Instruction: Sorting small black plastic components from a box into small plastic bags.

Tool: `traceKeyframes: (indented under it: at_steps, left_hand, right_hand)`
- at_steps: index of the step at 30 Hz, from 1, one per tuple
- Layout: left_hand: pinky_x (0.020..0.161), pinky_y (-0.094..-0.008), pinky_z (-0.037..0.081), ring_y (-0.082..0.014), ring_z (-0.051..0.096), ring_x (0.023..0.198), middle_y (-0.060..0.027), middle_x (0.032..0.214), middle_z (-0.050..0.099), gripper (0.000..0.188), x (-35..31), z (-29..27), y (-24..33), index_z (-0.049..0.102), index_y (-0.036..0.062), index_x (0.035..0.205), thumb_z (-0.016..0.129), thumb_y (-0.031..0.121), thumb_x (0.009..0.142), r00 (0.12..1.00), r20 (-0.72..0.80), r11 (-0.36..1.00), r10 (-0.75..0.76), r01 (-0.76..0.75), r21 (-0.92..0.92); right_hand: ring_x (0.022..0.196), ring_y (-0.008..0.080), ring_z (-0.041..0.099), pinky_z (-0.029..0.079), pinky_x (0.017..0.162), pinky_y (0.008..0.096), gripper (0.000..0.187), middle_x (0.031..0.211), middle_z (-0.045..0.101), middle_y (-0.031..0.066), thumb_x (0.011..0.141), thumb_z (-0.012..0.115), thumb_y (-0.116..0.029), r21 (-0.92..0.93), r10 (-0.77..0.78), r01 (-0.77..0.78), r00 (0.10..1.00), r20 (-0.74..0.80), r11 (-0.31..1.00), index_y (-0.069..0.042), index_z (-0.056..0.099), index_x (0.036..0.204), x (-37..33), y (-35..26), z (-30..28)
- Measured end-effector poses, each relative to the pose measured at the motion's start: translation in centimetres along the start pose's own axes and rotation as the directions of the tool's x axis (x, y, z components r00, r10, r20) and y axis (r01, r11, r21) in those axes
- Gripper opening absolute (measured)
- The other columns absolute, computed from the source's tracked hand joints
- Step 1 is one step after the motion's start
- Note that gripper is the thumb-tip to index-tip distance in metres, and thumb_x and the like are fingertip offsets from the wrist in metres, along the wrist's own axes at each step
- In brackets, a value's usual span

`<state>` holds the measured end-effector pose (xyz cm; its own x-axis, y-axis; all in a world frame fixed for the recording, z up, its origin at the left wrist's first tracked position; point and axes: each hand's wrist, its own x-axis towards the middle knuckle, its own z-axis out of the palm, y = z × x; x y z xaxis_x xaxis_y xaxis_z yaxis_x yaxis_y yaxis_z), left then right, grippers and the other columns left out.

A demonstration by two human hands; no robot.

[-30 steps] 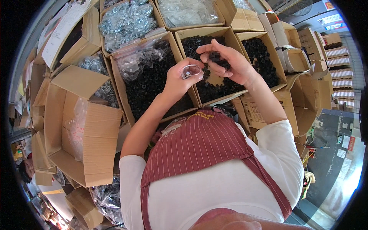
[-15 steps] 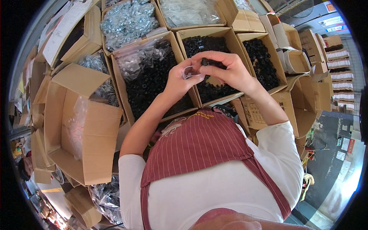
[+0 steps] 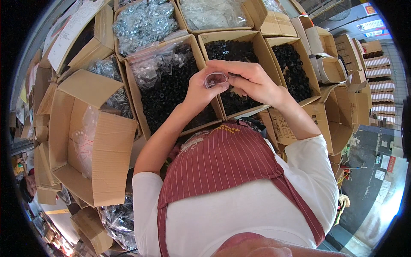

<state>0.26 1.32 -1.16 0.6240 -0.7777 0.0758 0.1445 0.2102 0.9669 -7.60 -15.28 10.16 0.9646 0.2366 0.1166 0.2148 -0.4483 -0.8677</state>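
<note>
Over the cardboard boxes, my left hand (image 3: 198, 91) is closed around a small clear plastic bag (image 3: 215, 79), whose rounded mouth gapes toward me. My right hand (image 3: 259, 83) meets it from the other side, its fingers bent and pinched at the bag's edge. Between those fingers shows a bit of a small black part (image 3: 233, 75); the rest is hidden by the hand. Beneath both hands is an open box (image 3: 267, 60) of loose black parts. Left of it, another box (image 3: 199, 53) holds black ring-like pieces with clear bags of washers (image 3: 150, 70) on top.
A third box of black parts (image 3: 291, 64) stands at the right. Bagged shiny metal pieces (image 3: 143, 21) and clear bags (image 3: 212, 13) fill boxes behind. At the left, an open carton (image 3: 112, 158) with a plastic bag inside tilts near my left arm.
My right hand has turned and moved slightly left, bringing the black part to the mouth of the bag. More of the part is covered now. My left hand stays nearly in place.
</note>
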Motion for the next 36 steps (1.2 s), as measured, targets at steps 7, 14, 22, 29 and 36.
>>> traceKeyframes:
  at_steps: [7,14,22,29,36]
  left_hand:
    - [0.094,-0.0337,0.051,-0.0189,0.064,0.107,-0.0079,0.115,0.065,0.047,0.0,0.1,-0.2,0.056,0.0023,0.128,0.07,-0.006,0.084,0.999,0.023,0.997,0.042,-0.04,-0.066]
    - [0.091,-0.0331,0.052,-0.0183,0.064,0.104,-0.008,0.113,0.066,0.039,0.0,0.4,0.6,0.06,0.0027,0.122,0.073,-0.003,0.085,1.0,0.024,1.0,-0.018,0.018,0.008]
    - [0.089,-0.0323,0.051,-0.0174,0.064,0.099,-0.005,0.101,0.064,0.027,0.0,0.9,0.6,0.059,0.0021,0.109,0.074,0.004,0.086,0.998,0.052,0.995,-0.021,0.026,-0.096]
    - [0.09,-0.0327,0.051,-0.018,0.064,0.1,-0.0057,0.103,0.064,0.034,-0.1,1.0,0.6,0.059,-0.0011,0.115,0.075,0.005,0.086,0.996,0.036,0.991,-0.081,0.084,-0.106]
    - [0.088,-0.0317,0.052,-0.0178,0.065,0.098,-0.0065,0.103,0.065,0.034,-0.1,0.9,1.3,0.06,-0.0017,0.116,0.074,0.004,0.085,1.0,0.007,0.999,0.009,-0.008,-0.052]
  right_hand:
    - [0.097,0.0233,0.07,0.055,0.083,0.0346,0.063,0.116,0.068,0.0183,0.08,0.053,0.009,-0.186,-0.167,0.159,0.986,-0.029,0.97,-0.003,0.052,0.141,0.6,0.3,0.7]
    - [0.064,0.006,0.048,0.042,0.063,0.0209,0.047,0.089,0.062,0.0012,0.092,0.06,-0.011,0.332,0.186,-0.173,0.983,-0.007,0.927,-0.004,0.057,0.138,1.1,-0.3,-0.2]
    - [0.084,0.013,0.057,0.049,0.08,0.0283,0.048,0.119,0.064,0.0094,0.086,0.05,-0.003,0.795,0.237,-0.195,0.969,0.066,0.574,0.003,0.058,0.133,2.0,0.7,-0.1]
    - [0.099,0.0185,0.062,0.051,0.093,0.0337,0.056,0.127,0.06,0.0128,0.08,0.043,0.0,0.783,0.204,-0.129,0.979,0.002,0.608,0.005,0.055,0.134,2.2,0.3,0.6]
    - [0.116,0.0273,0.06,0.05,0.098,0.0379,0.062,0.141,0.053,0.0169,0.079,0.042,0.001,0.781,0.16,-0.089,0.987,-0.014,0.618,0.004,0.048,0.141,2.2,0.0,1.1]
